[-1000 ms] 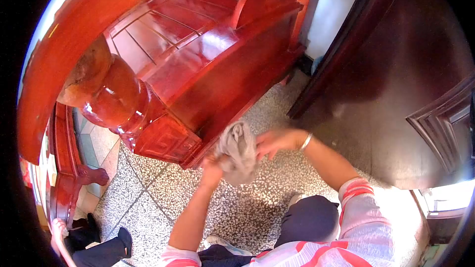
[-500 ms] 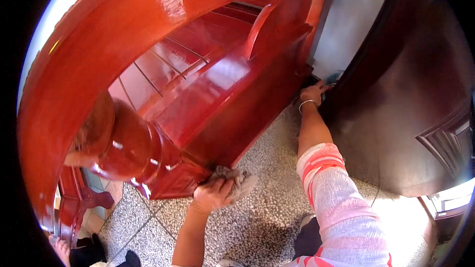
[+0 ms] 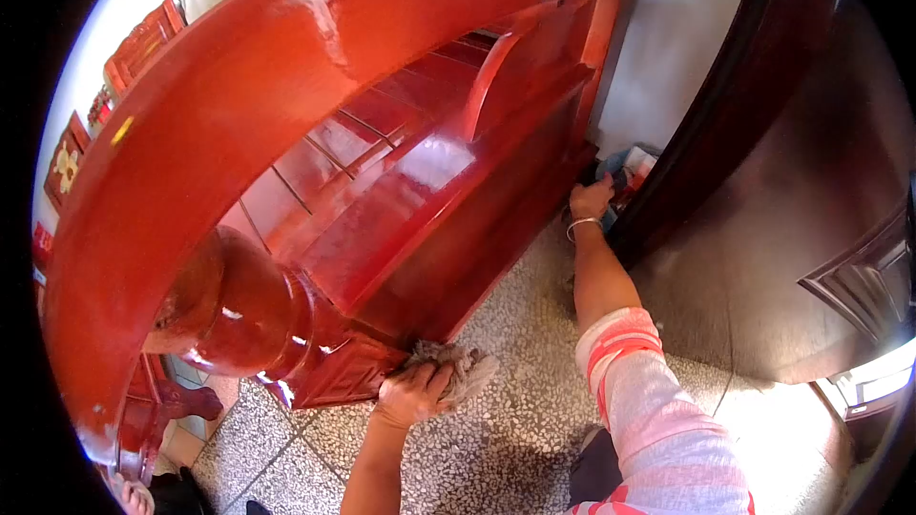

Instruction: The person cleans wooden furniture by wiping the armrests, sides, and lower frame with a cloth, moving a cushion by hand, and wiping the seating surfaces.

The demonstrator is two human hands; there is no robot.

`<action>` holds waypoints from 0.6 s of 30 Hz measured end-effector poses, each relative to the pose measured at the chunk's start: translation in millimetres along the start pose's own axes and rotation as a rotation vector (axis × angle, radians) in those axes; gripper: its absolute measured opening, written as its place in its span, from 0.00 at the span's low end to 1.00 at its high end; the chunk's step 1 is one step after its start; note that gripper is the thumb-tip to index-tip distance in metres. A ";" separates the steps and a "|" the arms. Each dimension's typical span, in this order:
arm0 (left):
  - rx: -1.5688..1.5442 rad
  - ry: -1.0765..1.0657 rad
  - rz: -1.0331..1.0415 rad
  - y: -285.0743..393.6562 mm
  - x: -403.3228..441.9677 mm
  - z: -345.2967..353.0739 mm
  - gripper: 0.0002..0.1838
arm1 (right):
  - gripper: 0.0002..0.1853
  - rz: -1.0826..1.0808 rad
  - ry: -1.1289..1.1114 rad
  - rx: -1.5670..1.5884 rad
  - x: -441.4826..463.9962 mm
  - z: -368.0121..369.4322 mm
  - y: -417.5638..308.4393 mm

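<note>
My left hand [image 3: 412, 395] is closed around a crumpled grey rag [image 3: 466, 374]. The rag touches the lower corner of a glossy red wooden bench [image 3: 420, 277], close to the speckled floor. My right hand [image 3: 592, 198], with a bracelet at its wrist, reaches into the gap between the bench end and a dark wooden door [image 3: 754, 210]. Its fingers are bent at the edge of a blue bin [image 3: 611, 166] that has mixed items inside. The fingertips are partly hidden there.
A thick curved red armrest [image 3: 239, 86] arches across the upper left. Its turned post [image 3: 248, 296] stands below. Another person's hand [image 3: 134, 494] shows at the bottom left. Speckled tile floor [image 3: 515, 420] lies under my arms, and a white wall [image 3: 677, 48] is behind the gap.
The view has shifted a little, showing more behind the armrest. More of the blue bin shows beside my right hand. My left hand keeps the rag at the bench corner.
</note>
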State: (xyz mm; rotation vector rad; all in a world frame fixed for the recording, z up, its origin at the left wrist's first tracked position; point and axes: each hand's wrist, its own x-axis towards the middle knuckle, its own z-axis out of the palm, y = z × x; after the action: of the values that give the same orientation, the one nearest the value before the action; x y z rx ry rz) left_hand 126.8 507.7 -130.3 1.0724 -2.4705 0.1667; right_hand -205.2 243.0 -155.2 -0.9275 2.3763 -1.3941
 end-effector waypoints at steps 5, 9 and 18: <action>0.026 -0.005 -0.025 2.0 -1.6 0.7 0.24 | 0.36 -0.067 -0.001 0.159 -14.2 13.2 0.0; 0.027 -0.005 -0.057 4.8 1.2 5.4 0.19 | 0.37 -0.237 -0.133 0.136 -21.0 5.0 11.1; -0.857 -0.407 -0.739 9.6 -34.2 -154.3 0.22 | 0.33 -0.327 -0.813 0.424 -86.7 -90.0 -24.1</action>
State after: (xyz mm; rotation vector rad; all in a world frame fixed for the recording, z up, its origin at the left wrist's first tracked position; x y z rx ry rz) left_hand 193.9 580.0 -6.4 1.5568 -1.8803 -1.2968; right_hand -172.8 351.9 -97.8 -1.4349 1.3222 -1.2110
